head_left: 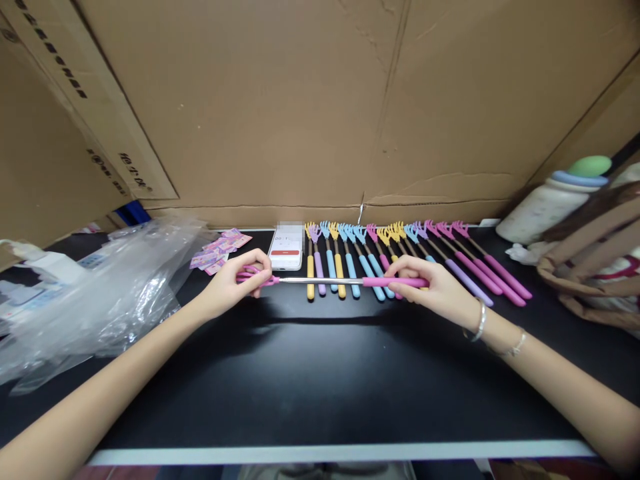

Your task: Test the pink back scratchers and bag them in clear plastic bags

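Observation:
A pink telescopic back scratcher (323, 281) is held level above the black table, its metal rod drawn out between my hands. My left hand (244, 272) is closed round the pink claw head, which my fingers partly cover. At the other end, my right hand (419, 277) pinches the pink handle between thumb and fingers. Just behind lies a row of several back scratchers (353, 263) in yellow, purple, blue and pink, claws toward the back. My right hand hides parts of some of them.
Clear plastic bags (115, 287) lie at the left beside a white bottle (47, 263). Pink printed cards (220, 250) and a phone (286, 250) sit behind my left hand. A tumbler (545, 207) and a brown bag (575, 267) stand right. Cardboard (300, 113) walls the back.

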A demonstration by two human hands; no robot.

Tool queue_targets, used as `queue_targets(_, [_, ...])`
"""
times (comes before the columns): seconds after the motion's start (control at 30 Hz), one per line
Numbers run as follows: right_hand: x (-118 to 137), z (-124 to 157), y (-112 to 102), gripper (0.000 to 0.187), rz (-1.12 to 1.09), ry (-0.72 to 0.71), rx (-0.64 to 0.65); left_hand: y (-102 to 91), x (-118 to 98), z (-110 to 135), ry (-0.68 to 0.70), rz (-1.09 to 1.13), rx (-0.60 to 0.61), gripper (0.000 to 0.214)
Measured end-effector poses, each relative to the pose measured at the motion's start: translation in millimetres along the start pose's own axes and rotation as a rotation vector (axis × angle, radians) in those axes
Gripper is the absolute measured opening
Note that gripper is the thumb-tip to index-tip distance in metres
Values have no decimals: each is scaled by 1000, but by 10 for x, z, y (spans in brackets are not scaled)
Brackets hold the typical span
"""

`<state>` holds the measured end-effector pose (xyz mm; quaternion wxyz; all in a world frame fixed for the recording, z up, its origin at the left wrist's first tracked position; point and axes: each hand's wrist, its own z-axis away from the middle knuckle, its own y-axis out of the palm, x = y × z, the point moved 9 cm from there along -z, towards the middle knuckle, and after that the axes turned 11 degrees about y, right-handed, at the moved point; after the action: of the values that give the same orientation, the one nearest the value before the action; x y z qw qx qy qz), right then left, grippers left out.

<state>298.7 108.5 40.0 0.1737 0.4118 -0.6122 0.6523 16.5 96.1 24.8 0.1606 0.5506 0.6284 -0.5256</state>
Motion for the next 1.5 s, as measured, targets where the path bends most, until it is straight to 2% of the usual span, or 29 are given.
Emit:
queue_targets(0.53, [2,22,6,31,4,-10,-15,-3,2,7,-10,43,6,30])
queue_targets(0.77, [4,22,9,36,-10,2,-2,-4,-8,5,-24,41,5,30])
queue_targets(1.17, [-27,30,20,39,-86,42,49,42,44,2,-31,236,55,30])
queue_targets(1.5, [-3,51,33,37,-94,33,55,55,29,4,-36,286,29,30])
